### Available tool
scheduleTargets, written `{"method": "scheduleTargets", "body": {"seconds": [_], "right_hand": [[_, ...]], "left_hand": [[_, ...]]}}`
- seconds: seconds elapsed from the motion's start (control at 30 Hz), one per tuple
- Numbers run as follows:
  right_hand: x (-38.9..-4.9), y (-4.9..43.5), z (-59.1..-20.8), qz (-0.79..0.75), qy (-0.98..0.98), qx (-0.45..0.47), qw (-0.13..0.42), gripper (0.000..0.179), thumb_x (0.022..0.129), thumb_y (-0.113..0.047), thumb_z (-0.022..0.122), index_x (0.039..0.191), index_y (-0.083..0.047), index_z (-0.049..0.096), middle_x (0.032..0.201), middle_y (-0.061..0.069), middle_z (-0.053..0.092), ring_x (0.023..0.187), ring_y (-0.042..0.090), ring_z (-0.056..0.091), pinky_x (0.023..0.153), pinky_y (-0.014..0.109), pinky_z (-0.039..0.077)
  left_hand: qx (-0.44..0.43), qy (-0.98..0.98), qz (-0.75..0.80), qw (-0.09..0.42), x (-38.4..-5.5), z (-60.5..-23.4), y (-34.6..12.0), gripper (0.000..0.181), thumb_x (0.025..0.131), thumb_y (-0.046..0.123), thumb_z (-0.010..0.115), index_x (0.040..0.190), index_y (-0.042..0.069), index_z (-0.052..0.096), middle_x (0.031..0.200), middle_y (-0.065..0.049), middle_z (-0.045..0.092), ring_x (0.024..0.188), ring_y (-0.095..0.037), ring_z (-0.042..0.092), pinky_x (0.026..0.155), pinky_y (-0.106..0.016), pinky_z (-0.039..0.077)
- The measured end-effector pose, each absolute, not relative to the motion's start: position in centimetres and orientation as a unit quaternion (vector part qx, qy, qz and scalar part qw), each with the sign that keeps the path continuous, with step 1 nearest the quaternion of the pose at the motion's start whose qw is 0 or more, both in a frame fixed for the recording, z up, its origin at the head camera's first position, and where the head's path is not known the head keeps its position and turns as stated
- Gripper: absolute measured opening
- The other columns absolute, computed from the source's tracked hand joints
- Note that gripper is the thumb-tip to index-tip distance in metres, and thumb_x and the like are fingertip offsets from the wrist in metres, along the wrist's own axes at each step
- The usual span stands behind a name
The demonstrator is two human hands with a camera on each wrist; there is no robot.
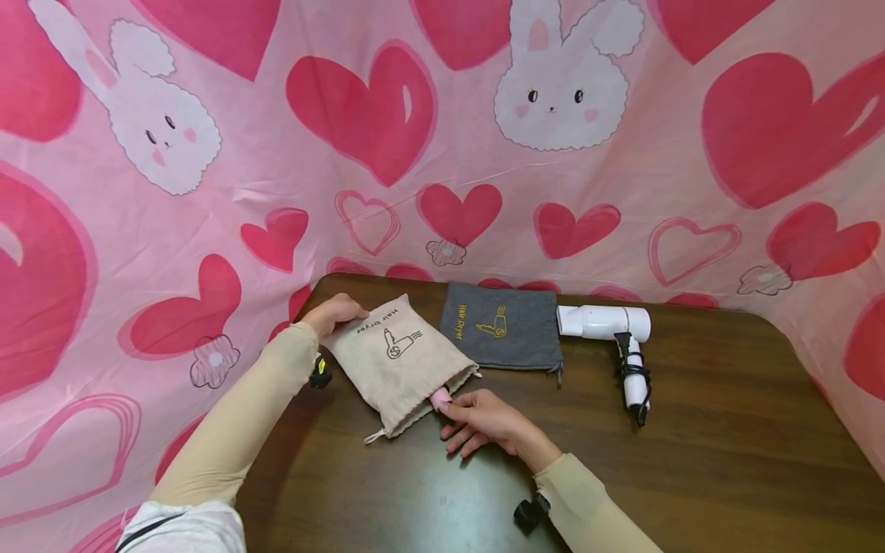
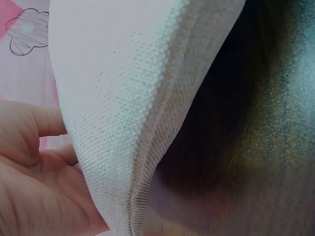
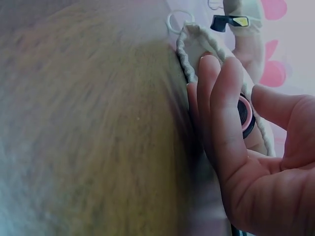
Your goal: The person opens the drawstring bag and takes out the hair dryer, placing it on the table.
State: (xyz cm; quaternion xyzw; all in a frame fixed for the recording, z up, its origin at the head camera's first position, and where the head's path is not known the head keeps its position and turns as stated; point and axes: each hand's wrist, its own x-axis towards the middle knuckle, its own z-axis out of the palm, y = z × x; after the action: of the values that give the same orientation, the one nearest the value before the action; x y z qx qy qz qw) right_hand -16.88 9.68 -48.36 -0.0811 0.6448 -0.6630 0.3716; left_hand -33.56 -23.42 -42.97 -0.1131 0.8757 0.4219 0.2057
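A beige cloth drawstring bag point(image 1: 408, 361), printed "Hair Dryer" with a dryer drawing, lies slanted on the table, its mouth toward the right hand. My left hand point(image 1: 333, 313) grips the bag's far left edge; in the left wrist view its fingertips go behind the cloth point(image 2: 113, 113). A pink hair dryer end point(image 1: 439, 397) pokes out of the bag's mouth, and the rest is hidden inside. At that mouth is my right hand point(image 1: 492, 422), thumb at the pink end and other fingers extended below. The right wrist view shows a pink-and-black round end point(image 3: 245, 116) between thumb and fingers.
Behind lies a grey drawstring bag point(image 1: 503, 326) with yellow dryer print. A white hair dryer point(image 1: 611, 322), black cord wound round its handle, lies right of it. Pink heart-and-rabbit cloth point(image 1: 484, 177) hangs along the far edge of the brown wooden table point(image 1: 726, 445).
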Motion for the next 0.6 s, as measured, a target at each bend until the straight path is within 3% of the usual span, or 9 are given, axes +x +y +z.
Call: {"method": "scheduleTargets", "body": {"seconds": [0.33,0.6], "right_hand": [[-17.4,9.2,-48.7,-0.676,0.629,-0.078,0.376,0.042,0.111,-0.029,0.058,0.124,0.011,0.059,0.097,0.022,0.074,0.079,0.026,0.076,0.066,0.038,0.063],[-17.6,8.5,-48.9,-0.692,0.613,-0.062,0.376,0.043,0.112,-0.030,0.056,0.124,0.011,0.057,0.095,0.019,0.071,0.079,0.025,0.075,0.071,0.040,0.064]], "left_hand": [[-0.108,0.886,0.401,0.205,-33.7,-43.1,-23.1,0.030,0.101,0.017,0.061,0.119,-0.007,0.065,0.112,-0.018,0.059,0.102,-0.031,0.056,0.093,-0.039,0.048],[-0.108,0.884,0.403,0.210,-34.1,-43.5,-23.2,0.038,0.104,0.022,0.060,0.129,-0.006,0.061,0.120,-0.018,0.058,0.108,-0.030,0.057,0.099,-0.039,0.047]]}}
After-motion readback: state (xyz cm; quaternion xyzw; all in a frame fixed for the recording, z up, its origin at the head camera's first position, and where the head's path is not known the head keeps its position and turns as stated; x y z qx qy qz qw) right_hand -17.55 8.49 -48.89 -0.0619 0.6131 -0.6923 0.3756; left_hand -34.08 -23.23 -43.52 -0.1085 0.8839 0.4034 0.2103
